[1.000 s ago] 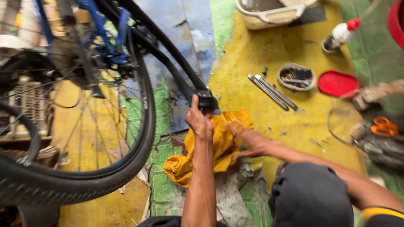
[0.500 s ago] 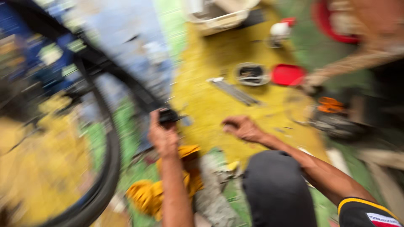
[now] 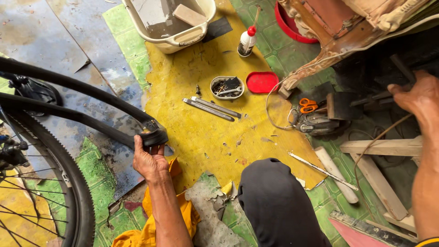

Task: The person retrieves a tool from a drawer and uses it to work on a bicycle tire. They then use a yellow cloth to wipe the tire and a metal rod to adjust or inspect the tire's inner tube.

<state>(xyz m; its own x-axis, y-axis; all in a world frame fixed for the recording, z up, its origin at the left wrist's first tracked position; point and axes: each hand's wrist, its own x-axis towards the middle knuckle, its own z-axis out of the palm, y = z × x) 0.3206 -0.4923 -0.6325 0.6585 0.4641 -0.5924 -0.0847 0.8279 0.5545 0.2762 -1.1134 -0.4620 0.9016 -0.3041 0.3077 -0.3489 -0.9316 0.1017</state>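
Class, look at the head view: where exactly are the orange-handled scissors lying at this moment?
The orange-handled scissors lie right of centre in the head view, on a dark tool on the floor, right of the red lid.

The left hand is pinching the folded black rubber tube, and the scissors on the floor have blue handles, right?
Not quite. The left hand does pinch the folded black rubber tube, but the head view shows the scissors have orange handles, not blue.

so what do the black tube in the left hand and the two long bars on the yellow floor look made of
The black tube pinched by the left hand looks like rubber: matte black and folded over softly at the held end. The two long bars look like metal: dull grey, straight, with a faint sheen, likely steel.
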